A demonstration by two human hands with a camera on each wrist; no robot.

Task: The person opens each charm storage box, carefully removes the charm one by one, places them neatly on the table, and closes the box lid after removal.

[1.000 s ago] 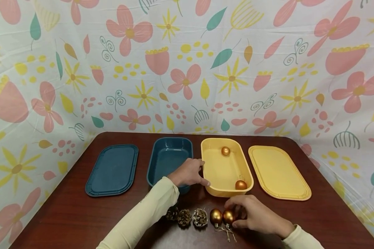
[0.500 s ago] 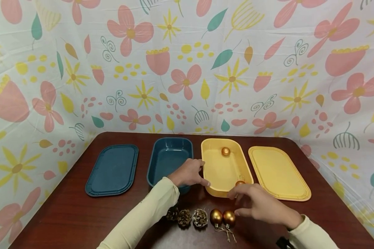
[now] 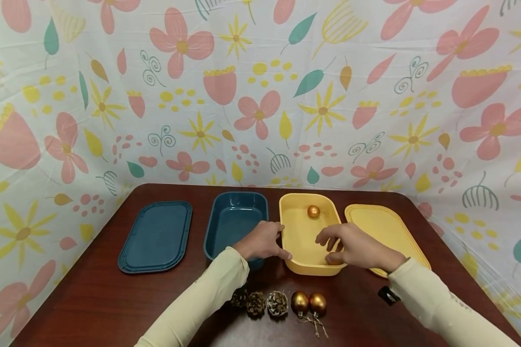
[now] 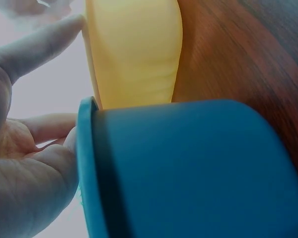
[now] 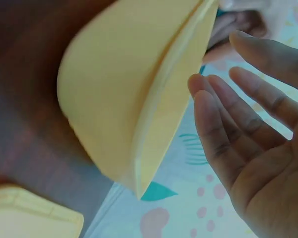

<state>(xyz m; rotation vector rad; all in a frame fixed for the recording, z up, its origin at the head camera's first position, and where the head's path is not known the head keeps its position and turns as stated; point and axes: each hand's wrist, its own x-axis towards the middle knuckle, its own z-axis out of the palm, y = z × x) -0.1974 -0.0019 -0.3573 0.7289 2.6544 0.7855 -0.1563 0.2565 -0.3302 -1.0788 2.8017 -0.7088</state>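
My left hand (image 3: 265,239) reaches over the right side of the blue box (image 3: 232,224), with fingers and thumb at the left rim of the yellow box (image 3: 299,233). In the left wrist view the thumb (image 4: 49,44) is straight, its tip at the yellow rim. Over the yellow box's front right corner hovers my right hand (image 3: 360,245); the right wrist view shows its fingers (image 5: 213,129) loosely bent and holding nothing. One gold bauble (image 3: 313,211) lies at the far end inside the yellow box. Another near the front corner is mostly hidden by the right hand.
Two gold baubles (image 3: 308,303) with string loops lie in front of the yellow box, beside a row of pinecones (image 3: 278,304). A blue lid (image 3: 156,236) lies flat at the left, a yellow lid (image 3: 384,224) at the right. A patterned cloth hangs behind the table.
My right hand has moved away from the two front baubles, up and over the yellow box's front right corner. Those baubles stay where they were. The left hand has kept its place.
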